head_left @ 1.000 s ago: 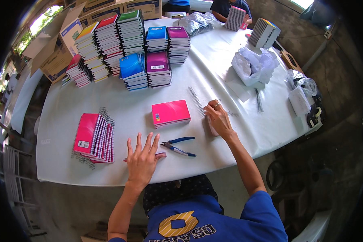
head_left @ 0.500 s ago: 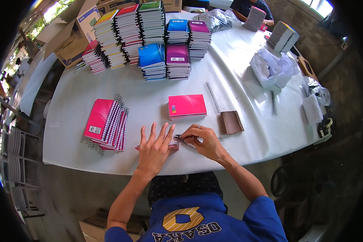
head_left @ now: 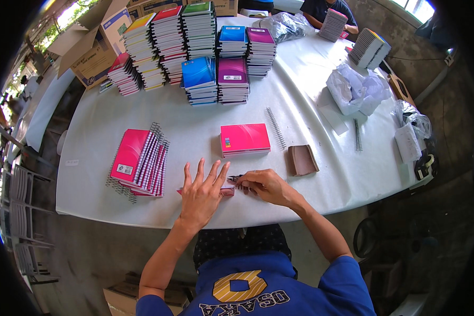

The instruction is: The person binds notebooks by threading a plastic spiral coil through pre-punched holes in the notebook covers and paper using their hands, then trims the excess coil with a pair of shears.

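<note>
My left hand (head_left: 202, 187) lies flat with its fingers spread, pressing on a pink notebook (head_left: 227, 192) near the table's front edge. Most of that notebook is hidden under the palm. Pinched in my right hand (head_left: 268, 188) is a small dark-tipped tool that looks like pliers (head_left: 234, 179), its tip at the notebook's right edge. Wire loops (head_left: 241, 187) show just below the tool, partly covered by my right fingers. Beyond my hands sits a small stack of pink notebooks (head_left: 245, 138). A fanned pile of pink spiral notebooks (head_left: 131, 158) rests to the left.
A loose wire coil (head_left: 275, 128) and a brown open block (head_left: 303, 160) lie to the right. Tall stacks of coloured notebooks (head_left: 197, 31) and cardboard boxes (head_left: 95, 60) stand at the back. White plastic bags (head_left: 358, 89) are at right; another person (head_left: 329, 11) sits at the far side.
My right hand has turned and shifted slightly right, its fingers now closer over the wire loops. The loose coil beyond has moved slightly left. My left hand stays put.
</note>
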